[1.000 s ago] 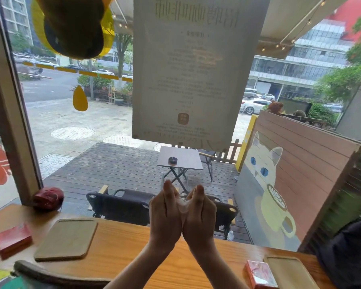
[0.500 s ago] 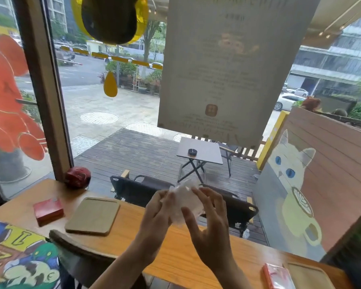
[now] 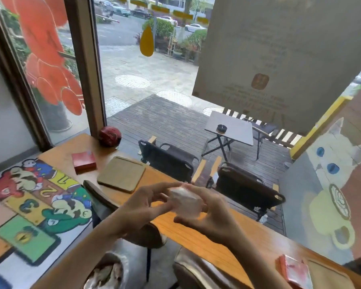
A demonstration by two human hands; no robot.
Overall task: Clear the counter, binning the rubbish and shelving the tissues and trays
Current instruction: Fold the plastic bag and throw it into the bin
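A crumpled white tissue [image 3: 184, 202] is held between both hands above the wooden counter [image 3: 196, 232]. My left hand [image 3: 146, 205] pinches its left side with fingers stretched over it. My right hand [image 3: 208, 217] cups it from the right and below. A wooden tray [image 3: 121, 174] lies flat on the counter to the left, with a red tissue pack [image 3: 84, 162] beside it. At the lower right, a second red tissue pack [image 3: 296, 272] rests next to another tray [image 3: 329, 276], partly cut off by the frame.
A bin [image 3: 104, 274] holding crumpled paper stands on the floor below my left arm. Chair backs [image 3: 98, 195] sit against the counter. A red helmet-shaped object [image 3: 109, 136] rests by the window frame. A colourful cartoon mat [image 3: 33, 205] covers the floor on the left.
The view has tilted down and left, bringing the bin into sight. My hands have come lower over the counter and squeezed the tissue into a tighter ball.
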